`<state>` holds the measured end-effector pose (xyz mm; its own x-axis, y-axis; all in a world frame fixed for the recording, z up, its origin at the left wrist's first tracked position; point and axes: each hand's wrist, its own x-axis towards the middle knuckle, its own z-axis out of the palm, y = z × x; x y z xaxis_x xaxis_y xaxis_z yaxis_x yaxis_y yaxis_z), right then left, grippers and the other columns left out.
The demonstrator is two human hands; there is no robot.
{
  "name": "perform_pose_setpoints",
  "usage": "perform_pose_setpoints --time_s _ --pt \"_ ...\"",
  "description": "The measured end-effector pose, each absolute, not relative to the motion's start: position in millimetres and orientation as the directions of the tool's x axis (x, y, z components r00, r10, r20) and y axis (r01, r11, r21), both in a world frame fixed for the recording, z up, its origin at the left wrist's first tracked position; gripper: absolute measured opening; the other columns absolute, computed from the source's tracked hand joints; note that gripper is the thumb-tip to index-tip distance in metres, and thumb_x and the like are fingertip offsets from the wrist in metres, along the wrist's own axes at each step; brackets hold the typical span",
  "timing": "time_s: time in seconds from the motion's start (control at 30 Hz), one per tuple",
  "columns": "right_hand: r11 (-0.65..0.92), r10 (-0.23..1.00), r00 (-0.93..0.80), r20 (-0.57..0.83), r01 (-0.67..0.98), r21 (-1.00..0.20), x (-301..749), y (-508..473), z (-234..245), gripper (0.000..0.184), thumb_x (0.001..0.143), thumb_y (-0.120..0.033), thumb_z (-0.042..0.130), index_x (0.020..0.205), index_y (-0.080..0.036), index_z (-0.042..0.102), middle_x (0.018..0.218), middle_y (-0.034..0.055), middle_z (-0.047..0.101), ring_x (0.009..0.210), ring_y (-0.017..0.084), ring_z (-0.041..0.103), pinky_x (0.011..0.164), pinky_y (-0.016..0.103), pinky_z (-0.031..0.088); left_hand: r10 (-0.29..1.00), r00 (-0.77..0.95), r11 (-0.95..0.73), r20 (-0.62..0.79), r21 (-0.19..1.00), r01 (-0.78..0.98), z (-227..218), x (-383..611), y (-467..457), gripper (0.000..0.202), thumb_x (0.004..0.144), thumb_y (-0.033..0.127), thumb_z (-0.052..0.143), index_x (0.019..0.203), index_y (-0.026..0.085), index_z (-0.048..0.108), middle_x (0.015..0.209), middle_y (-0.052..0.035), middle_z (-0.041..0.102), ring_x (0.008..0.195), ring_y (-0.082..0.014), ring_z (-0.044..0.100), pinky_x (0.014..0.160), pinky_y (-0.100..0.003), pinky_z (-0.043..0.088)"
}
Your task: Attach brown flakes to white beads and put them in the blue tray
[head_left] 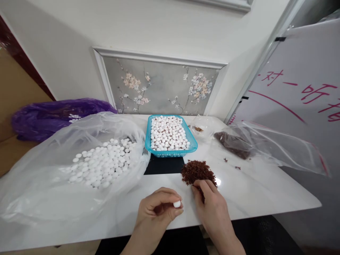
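Observation:
Between the thumb and fingertips of my left hand (158, 210) is a small white ball (177, 204), held just above the front of the white table (127, 209). My right hand (212, 205) reaches into the near edge of a heap of small reddish-brown pieces (198, 170). Its fingers are pinched together there; whether a piece is between them is hidden. Behind both hands stands a blue plastic basket (195, 146) filled with white balls (168, 132), with brown bits showing among them. To the left, a large clear plastic bag (45, 184) lies open around many loose white balls (106, 164).
A purple bag (53, 117) lies at the back left. On the right rests a clear zip bag (287, 148) with dark brown contents, near a small clear bag (203, 124). Two stray brown pieces (237, 168) lie nearby. A whiteboard (297, 78) with red writing stands at right.

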<state>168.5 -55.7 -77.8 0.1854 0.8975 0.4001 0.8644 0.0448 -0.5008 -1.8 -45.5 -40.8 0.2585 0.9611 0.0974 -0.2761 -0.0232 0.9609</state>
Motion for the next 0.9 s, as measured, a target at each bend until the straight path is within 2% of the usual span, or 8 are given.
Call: perform_pose_setpoints --time_s 0.2,0.33,0.43,0.5,0.53,0.63,0.77,0.9 --pt "0.028 0.906 0.2 0.373 0.851 -0.525 170 -55 -76 0.015 0.088 -0.022 0.041 0.09 -0.021 0.056 0.086 0.0053 0.06 0.073 0.02 0.06 0.063 0.032 0.046 0.965 0.251 -0.01 0.075 0.968 -0.251 -43 -4 -43 0.009 0.069 0.013 0.07 0.07 0.021 0.074 0.075 -0.0043 0.065 0.07 -0.0164 0.059 0.062 -0.025 0.046" --pt "0.06 0.894 0.23 0.384 0.788 -0.613 170 -58 -70 0.019 0.086 -0.021 0.045 0.101 -0.022 0.057 0.097 0.0067 0.06 0.082 0.021 0.06 0.07 0.031 0.048 0.957 0.288 0.097 -0.032 0.972 -0.215 -43 -2 -42 0.011 0.066 0.015 0.073 0.075 0.021 0.075 0.07 -0.002 0.065 0.065 -0.0142 0.057 0.062 -0.023 0.046" --pt "0.149 0.917 0.227 0.329 0.571 -0.807 163 -68 -54 0.016 0.088 -0.028 0.047 0.093 -0.021 0.061 0.088 0.0057 0.06 0.073 0.017 0.058 0.064 0.027 0.047 0.951 0.305 0.118 -0.059 0.977 -0.179 -44 1 -45 0.012 0.065 0.017 0.074 0.076 0.02 0.075 0.068 -0.0004 0.064 0.063 -0.0133 0.055 0.06 -0.022 0.046" --pt "0.114 0.979 0.129 0.159 0.305 -0.946 157 -76 -41 0.02 0.088 -0.035 0.05 0.096 -0.02 0.061 0.076 0.0023 0.057 0.058 0.013 0.053 0.052 0.023 0.045 0.944 0.326 0.103 -0.044 0.981 -0.167 -45 2 -47 0.012 0.067 0.019 0.073 0.078 0.021 0.074 0.068 0.0005 0.065 0.064 -0.0131 0.056 0.061 -0.022 0.046" --pt "0.082 0.993 0.065 0.096 0.191 -0.978 154 -79 -34 0.021 0.088 -0.037 0.05 0.097 -0.021 0.061 0.073 0.0009 0.056 0.055 0.011 0.051 0.049 0.022 0.044 0.94 0.338 0.101 -0.038 0.981 -0.168 -45 3 -48 0.013 0.068 0.02 0.072 0.081 0.022 0.072 0.068 0.0012 0.065 0.064 -0.0132 0.057 0.062 -0.023 0.047" --pt "0.026 0.995 -0.095 0.023 0.034 -0.999 153 -82 -19 0.018 0.085 -0.035 0.056 0.092 -0.021 0.066 0.08 0.0008 0.054 0.054 0.008 0.049 0.049 0.02 0.045 0.931 0.359 0.138 -0.06 0.971 -0.196 -44 4 -51 0.023 0.07 0.019 0.071 0.091 0.025 0.064 0.066 0.0042 0.065 0.064 -0.0132 0.059 0.066 -0.026 0.048" --pt "-0.056 0.976 -0.21 -0.06 0.024 -0.998 161 -79 -13 0.012 0.084 -0.03 0.06 0.086 -0.021 0.069 0.084 -0.0002 0.052 0.055 0.006 0.052 0.053 0.021 0.046 0.903 0.416 0.216 -0.112 0.953 -0.212 -42 4 -50 0.038 0.068 0.011 0.071 0.097 0.029 0.053 0.066 0.0081 0.063 0.063 -0.0112 0.059 0.069 -0.026 0.047" --pt "-0.066 0.962 -0.268 -0.058 -0.021 -0.998 165 -78 -18 0.009 0.085 -0.028 0.059 0.086 -0.022 0.066 0.081 -0.0012 0.051 0.059 0.007 0.052 0.056 0.021 0.046 0.883 0.455 0.237 -0.117 0.947 -0.216 -40 3 -47 0.045 0.064 0.007 0.073 0.099 0.028 0.052 0.068 0.0071 0.064 0.064 -0.0112 0.058 0.066 -0.025 0.045"
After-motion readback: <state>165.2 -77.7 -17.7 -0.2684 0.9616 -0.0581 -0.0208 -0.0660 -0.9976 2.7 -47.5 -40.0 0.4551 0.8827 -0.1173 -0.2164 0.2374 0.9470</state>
